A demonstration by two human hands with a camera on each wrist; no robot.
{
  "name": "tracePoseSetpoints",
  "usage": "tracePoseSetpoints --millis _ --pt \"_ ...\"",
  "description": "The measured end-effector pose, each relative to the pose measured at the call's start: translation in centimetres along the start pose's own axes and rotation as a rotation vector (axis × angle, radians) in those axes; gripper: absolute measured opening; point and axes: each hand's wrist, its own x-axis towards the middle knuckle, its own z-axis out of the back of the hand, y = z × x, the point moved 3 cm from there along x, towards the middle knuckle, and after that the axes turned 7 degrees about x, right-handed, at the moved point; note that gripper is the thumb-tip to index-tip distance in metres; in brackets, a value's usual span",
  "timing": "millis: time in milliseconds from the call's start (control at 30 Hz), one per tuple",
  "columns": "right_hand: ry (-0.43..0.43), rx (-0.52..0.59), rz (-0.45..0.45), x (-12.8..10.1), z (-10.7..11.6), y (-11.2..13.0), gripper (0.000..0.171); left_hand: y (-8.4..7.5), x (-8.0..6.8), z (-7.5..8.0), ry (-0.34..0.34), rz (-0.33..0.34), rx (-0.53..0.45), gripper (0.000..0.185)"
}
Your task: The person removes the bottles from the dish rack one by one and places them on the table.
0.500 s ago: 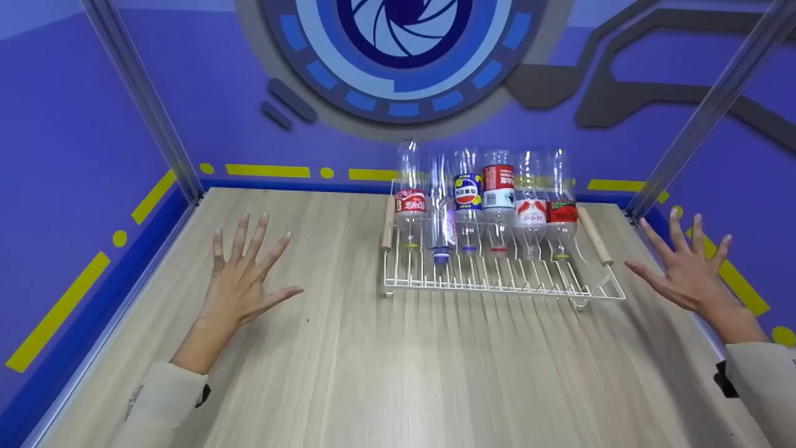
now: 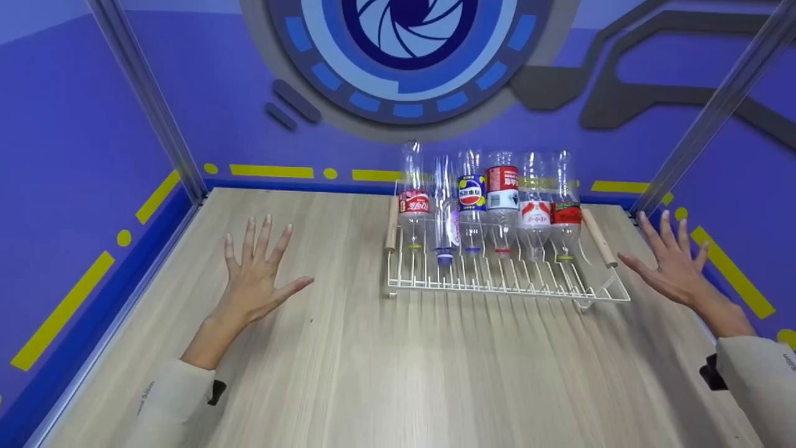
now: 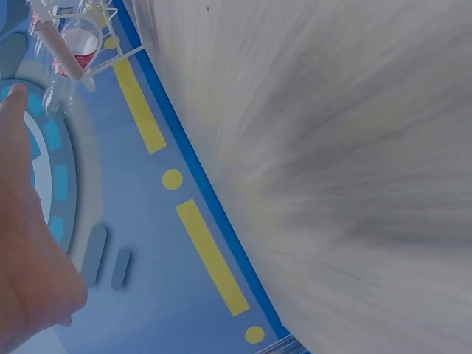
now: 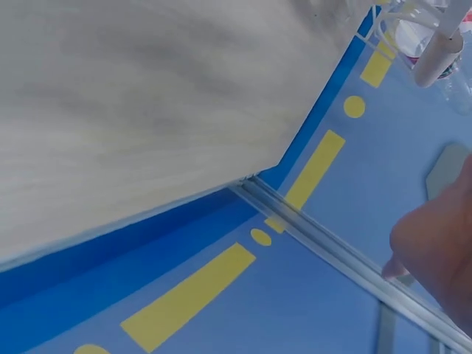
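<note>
A white wire rack [image 2: 497,287] with wooden handles stands on the wooden table [image 2: 385,373] at the back right. Several clear plastic bottles [image 2: 491,205] stand upside down in it in a row. My left hand [image 2: 258,274] hovers over the table left of the rack, fingers spread, holding nothing. My right hand [image 2: 671,264] is spread flat just right of the rack's right handle [image 2: 598,238], also holding nothing. In the left wrist view, part of the left hand [image 3: 29,243] and the rack's corner [image 3: 74,51] show. The right wrist view shows the right hand [image 4: 442,243] and a handle [image 4: 436,55].
Purple walls with yellow markings close in the table on the left, back and right. Metal posts [image 2: 149,99] stand at the back corners. The table's right edge [image 2: 709,330] lies under my right wrist.
Both hands have moved slightly inward and forward toward the rack, still spread. The bottles and rack have not moved.
</note>
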Motion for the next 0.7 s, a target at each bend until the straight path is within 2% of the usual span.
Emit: tracePoseSetpoints --millis 133,367,533,700 --pt "0.08 0.101 -0.06 0.4 -0.2 0.3 0.088 -0.3 0.1 -0.2 0.01 0.015 -0.062 0.098" --pt "0.197 0.336 -0.123 0.5 0.5 0.6 0.085 -1.2 0.6 -0.3 -0.056 -0.031 -0.242 0.092" --pt "0.236 0.448 -0.17 0.8 0.8 0.8 0.085 -1.6 0.7 -0.3 -0.028 -0.007 -0.378 0.088" --pt "0.238 0.509 -0.191 1.2 1.1 1.0 0.085 -1.9 0.8 -0.2 0.021 0.026 -0.457 0.085"
